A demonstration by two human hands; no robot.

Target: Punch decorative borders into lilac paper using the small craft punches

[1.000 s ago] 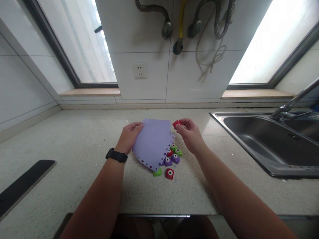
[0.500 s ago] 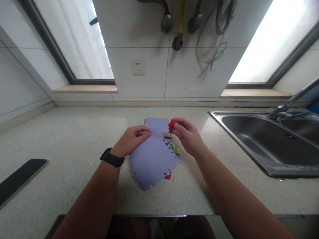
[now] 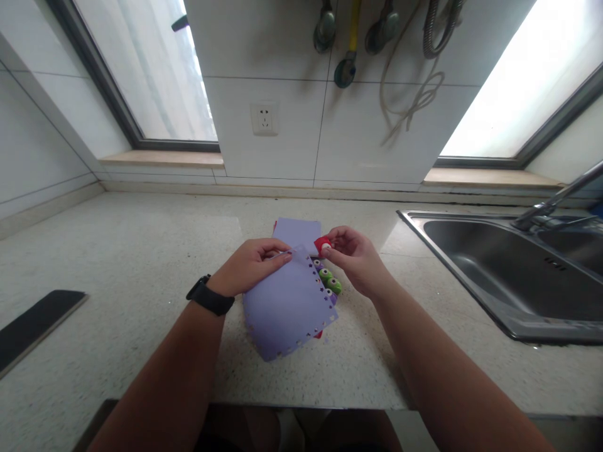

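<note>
A sheet of purple paper [image 3: 287, 304] with small shapes punched along its edges is pinched at its upper corner by my left hand [image 3: 259, 263], thumb on top. My right hand [image 3: 355, 254] grips a small red craft punch [image 3: 322, 245] just beside that corner; whether the punch touches the paper I cannot tell. Green craft punches [image 3: 333, 285] and a purple craft punch [image 3: 331, 297] lie beside the sheet's right edge, partly covered by it. Behind my hands rests a stack of purple paper [image 3: 298, 227]. Something red [image 3: 319, 334] peeks out under the sheet's lower edge.
The pale speckled countertop [image 3: 155, 251] spreads around my hands. A steel sink [image 3: 471, 270] with a faucet [image 3: 532, 216] is set in at the right. At the far left lies a flat dark object [image 3: 38, 323]. The tiled wall has a socket [image 3: 264, 118] and pipes.
My right hand has turned the red craft punch and brought it slightly left and down, closer to the sheet's corner. My left hand still pinches the paper. The view has shifted slightly.
</note>
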